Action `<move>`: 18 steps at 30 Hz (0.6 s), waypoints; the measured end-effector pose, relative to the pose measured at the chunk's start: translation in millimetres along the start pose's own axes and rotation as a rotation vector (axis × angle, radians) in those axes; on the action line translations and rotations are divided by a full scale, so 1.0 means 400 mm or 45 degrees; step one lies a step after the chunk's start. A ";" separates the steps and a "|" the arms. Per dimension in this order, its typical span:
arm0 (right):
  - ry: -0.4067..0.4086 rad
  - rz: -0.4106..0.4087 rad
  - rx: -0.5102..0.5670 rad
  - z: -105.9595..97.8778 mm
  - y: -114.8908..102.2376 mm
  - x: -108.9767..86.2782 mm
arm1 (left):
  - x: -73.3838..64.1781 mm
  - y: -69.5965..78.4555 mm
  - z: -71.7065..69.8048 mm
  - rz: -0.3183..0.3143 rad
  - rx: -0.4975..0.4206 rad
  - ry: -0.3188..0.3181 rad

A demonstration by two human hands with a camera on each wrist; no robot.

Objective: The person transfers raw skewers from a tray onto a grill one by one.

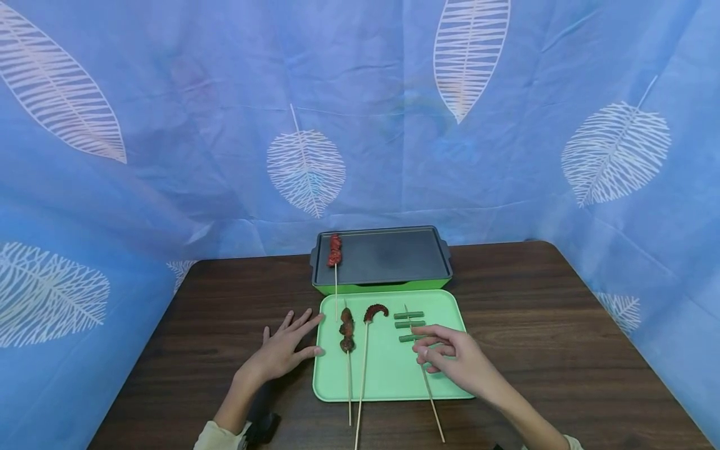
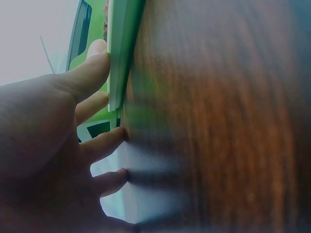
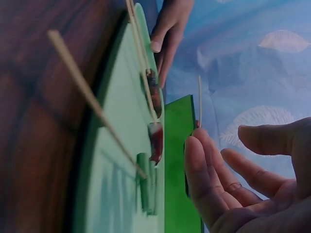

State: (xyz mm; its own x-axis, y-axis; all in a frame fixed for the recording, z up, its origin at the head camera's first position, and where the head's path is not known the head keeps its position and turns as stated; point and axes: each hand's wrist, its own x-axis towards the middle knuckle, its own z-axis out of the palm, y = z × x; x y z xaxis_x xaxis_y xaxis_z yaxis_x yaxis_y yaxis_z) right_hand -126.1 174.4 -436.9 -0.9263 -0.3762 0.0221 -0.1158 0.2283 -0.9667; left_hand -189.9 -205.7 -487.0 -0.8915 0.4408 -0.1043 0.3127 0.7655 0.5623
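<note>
A light green tray (image 1: 394,375) lies on the table with several skewers on it. My left hand (image 1: 278,353) is at its left edge, fingers spread, with the thumb and index fingertip right at the rim; other fingertips reach the table. Over the tray's right side is my right hand (image 1: 458,359), fingers loosely bent beside a skewer of green bean-like pieces (image 1: 409,315). Nothing shows between its thumb and fingers (image 3: 197,155) in the right wrist view. A brown meat skewer (image 1: 347,330) and a dark red curled tentacle skewer (image 1: 374,310) lie further left.
Behind the tray stands a flat dark grill plate (image 1: 388,256) on a bright green base (image 1: 388,288). A red meat skewer (image 1: 334,251) rests at its left, its stick reaching over the tray. Several sticks overhang the tray's front edge above the brown wooden table (image 1: 523,325).
</note>
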 end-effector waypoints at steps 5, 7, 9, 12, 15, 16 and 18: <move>0.010 0.051 0.015 -0.019 0.033 -0.051 | 0.000 0.005 0.001 0.004 0.001 -0.002; -0.006 0.082 0.029 -0.027 0.048 -0.072 | 0.000 0.006 0.002 0.008 0.000 -0.004; -0.036 0.115 0.044 -0.036 0.063 -0.092 | 0.000 0.006 0.002 0.011 0.002 -0.004; -0.074 0.190 0.062 -0.046 0.081 -0.114 | 0.000 0.004 0.003 0.011 -0.001 -0.006; -0.111 0.257 0.097 -0.051 0.097 -0.130 | -0.001 0.003 0.002 0.006 -0.003 -0.005; -0.121 0.275 0.118 -0.051 0.102 -0.134 | -0.001 0.002 0.002 0.005 -0.004 -0.005; -0.146 0.302 0.172 -0.049 0.113 -0.143 | 0.000 0.001 0.002 0.007 -0.006 -0.006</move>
State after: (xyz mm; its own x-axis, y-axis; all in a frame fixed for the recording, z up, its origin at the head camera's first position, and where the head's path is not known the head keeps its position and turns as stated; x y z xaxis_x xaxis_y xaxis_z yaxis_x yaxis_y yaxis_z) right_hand -85.5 223.7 -476.7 -0.8744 -0.4273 -0.2298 0.1549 0.2031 -0.9668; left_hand -189.4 -205.0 -487.3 -0.8883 0.4471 -0.1051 0.3159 0.7608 0.5669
